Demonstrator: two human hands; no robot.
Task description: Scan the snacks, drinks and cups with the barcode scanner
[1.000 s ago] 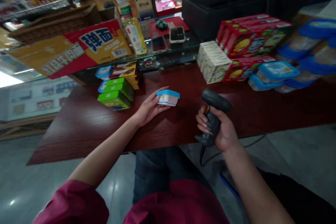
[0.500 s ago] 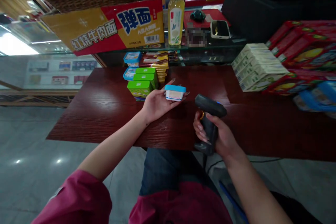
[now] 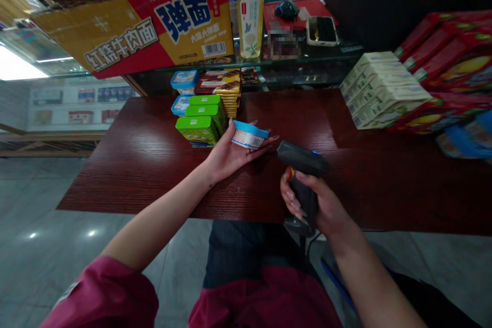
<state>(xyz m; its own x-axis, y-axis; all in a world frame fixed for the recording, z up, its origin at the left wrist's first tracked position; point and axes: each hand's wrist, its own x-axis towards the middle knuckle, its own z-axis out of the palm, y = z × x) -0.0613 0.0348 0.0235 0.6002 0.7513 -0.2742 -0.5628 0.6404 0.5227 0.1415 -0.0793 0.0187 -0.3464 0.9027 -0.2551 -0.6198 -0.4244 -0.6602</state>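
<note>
My left hand (image 3: 227, 156) holds a small plastic tub with a blue lid (image 3: 249, 135), tipped on its side over the palm. A printed barcode shows on the tub's side facing right. In my right hand (image 3: 322, 197) is a dark barcode scanner (image 3: 303, 159), gripped round its handle with the head pointing left toward the tub. Just left of my left hand stand several green boxes (image 3: 196, 128), beside blue-lidded tubs (image 3: 183, 82) and a stack of yellow-brown packets (image 3: 219, 82).
On the brown table (image 3: 126, 179), white cartons (image 3: 384, 92), red boxes (image 3: 453, 61) and more blue packs (image 3: 469, 136) stand at the right. A glass shelf behind holds a noodle carton (image 3: 134, 31), a drink bottle (image 3: 250, 20), a mouse (image 3: 286, 9) and a phone (image 3: 322, 31).
The tub has turned in my left hand, so that its barcode side now shows. The scanner has shifted slightly left, and the view has tilted a little.
</note>
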